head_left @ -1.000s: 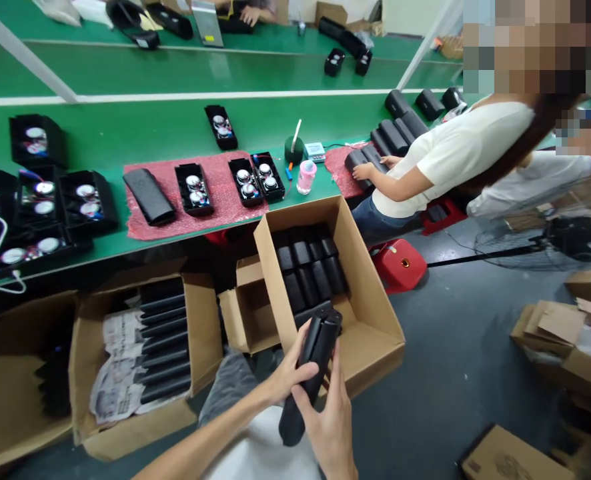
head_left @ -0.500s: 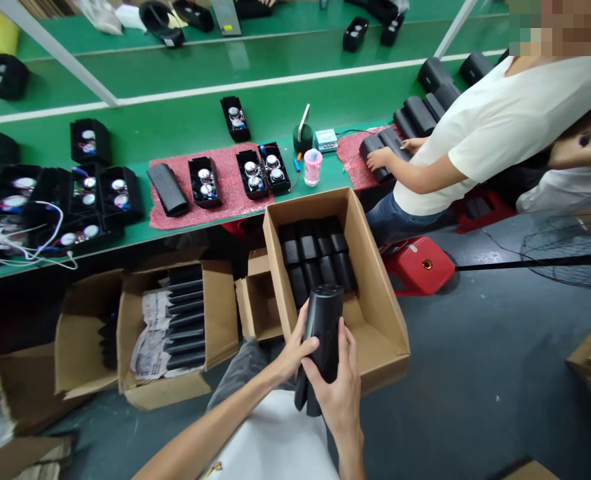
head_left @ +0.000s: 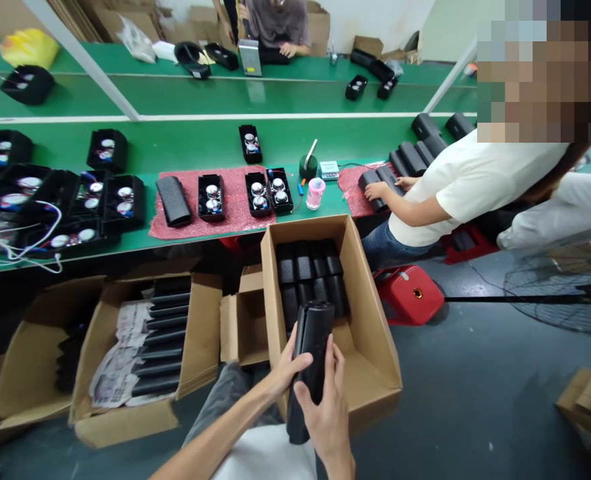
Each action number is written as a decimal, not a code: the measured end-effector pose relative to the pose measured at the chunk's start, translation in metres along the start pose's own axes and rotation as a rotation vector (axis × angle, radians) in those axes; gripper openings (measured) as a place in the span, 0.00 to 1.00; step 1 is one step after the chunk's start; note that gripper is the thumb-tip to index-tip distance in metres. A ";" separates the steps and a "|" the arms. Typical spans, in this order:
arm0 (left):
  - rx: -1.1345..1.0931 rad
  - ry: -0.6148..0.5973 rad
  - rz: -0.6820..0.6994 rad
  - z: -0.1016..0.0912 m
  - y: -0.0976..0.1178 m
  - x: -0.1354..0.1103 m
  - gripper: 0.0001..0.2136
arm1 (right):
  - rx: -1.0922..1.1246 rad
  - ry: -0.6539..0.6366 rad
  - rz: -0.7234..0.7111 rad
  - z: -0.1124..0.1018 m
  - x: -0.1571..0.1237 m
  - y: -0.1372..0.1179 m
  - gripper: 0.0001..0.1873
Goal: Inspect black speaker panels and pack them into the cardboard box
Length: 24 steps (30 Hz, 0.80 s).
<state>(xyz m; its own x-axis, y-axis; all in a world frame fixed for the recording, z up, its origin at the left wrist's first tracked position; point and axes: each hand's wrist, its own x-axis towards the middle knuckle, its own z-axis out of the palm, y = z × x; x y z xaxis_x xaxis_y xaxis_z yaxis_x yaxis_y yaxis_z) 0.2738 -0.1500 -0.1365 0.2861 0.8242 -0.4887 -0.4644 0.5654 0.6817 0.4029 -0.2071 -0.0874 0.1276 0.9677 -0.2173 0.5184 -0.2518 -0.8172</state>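
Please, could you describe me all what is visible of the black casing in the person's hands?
The black casing is long, with a dull surface that looks like plastic. A lengthwise groove shows on its left side. It is held at a slant, far end overlapping the open cardboard box in view; contact with it cannot be told. The left hand grips its left side, the right hand its right.

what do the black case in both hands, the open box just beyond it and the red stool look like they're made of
Black case: probably plastic, satin, from its soft highlights, though coated metal isn't ruled out.
Open box: cardboard, matte, judging by its plain brown walls.
Red stool: likely moulded plastic, fairly smooth, given its rounded corners and even colour.
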 end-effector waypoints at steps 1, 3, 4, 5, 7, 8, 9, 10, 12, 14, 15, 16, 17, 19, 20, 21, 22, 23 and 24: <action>-0.012 0.028 0.003 -0.002 0.000 0.004 0.55 | 0.074 -0.013 0.002 0.004 -0.001 0.006 0.44; -0.027 0.087 0.017 -0.004 -0.001 0.018 0.52 | 0.163 -0.053 0.032 0.013 0.001 0.021 0.49; -0.023 0.096 0.023 -0.004 -0.002 0.027 0.51 | 0.165 -0.067 0.057 0.017 0.006 0.028 0.53; -0.014 0.087 0.025 -0.004 -0.003 0.038 0.51 | 0.153 -0.075 0.080 0.021 0.012 0.036 0.56; 0.001 0.039 0.016 -0.004 -0.006 0.066 0.53 | 0.178 -0.080 0.104 0.029 0.035 0.052 0.58; -0.001 0.015 0.009 -0.005 -0.009 0.084 0.54 | 0.232 -0.089 0.109 0.033 0.051 0.062 0.58; -0.004 0.003 0.003 -0.006 -0.011 0.104 0.55 | 0.294 -0.111 0.114 0.036 0.069 0.072 0.59; -0.007 0.006 0.000 -0.008 -0.014 0.126 0.56 | 0.344 -0.144 0.120 0.039 0.089 0.083 0.60; -0.005 0.029 0.004 -0.012 -0.015 0.173 0.58 | 0.371 -0.197 0.130 0.046 0.132 0.106 0.61; 0.021 0.072 0.024 -0.019 -0.011 0.216 0.61 | 0.309 -0.215 0.136 0.054 0.180 0.130 0.61; 0.041 0.110 0.050 -0.023 -0.006 0.232 0.62 | 0.265 -0.211 0.138 0.058 0.206 0.143 0.61; 0.061 0.157 0.088 -0.029 -0.001 0.242 0.62 | 0.220 -0.202 0.140 0.063 0.234 0.156 0.61; 0.080 0.204 0.133 -0.035 0.005 0.244 0.60 | 0.167 -0.189 0.147 0.069 0.262 0.168 0.61; 0.106 0.287 0.233 -0.054 0.009 0.223 0.50 | 0.020 -0.150 0.176 0.084 0.320 0.191 0.61; 0.117 0.313 0.272 -0.068 0.007 0.201 0.43 | -0.065 -0.130 0.197 0.093 0.348 0.202 0.60; 0.137 0.352 0.306 -0.084 0.002 0.171 0.35 | -0.149 -0.114 0.216 0.103 0.373 0.211 0.59; 0.204 0.425 0.311 -0.102 -0.007 0.136 0.29 | -0.228 -0.105 0.231 0.114 0.394 0.220 0.59; 0.258 0.536 0.283 -0.123 -0.018 0.099 0.25 | -0.297 -0.102 0.238 0.126 0.412 0.227 0.58; 0.297 0.626 0.201 -0.145 -0.032 0.061 0.24 | -0.355 -0.104 0.238 0.137 0.425 0.234 0.58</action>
<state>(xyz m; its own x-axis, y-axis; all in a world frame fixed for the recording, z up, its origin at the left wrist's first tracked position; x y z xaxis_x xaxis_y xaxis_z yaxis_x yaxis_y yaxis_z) 0.1844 -0.1225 -0.2673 -0.3562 0.7906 -0.4981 -0.1842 0.4632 0.8669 0.4626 0.1440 -0.4440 0.2026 0.8724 -0.4448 0.7454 -0.4320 -0.5077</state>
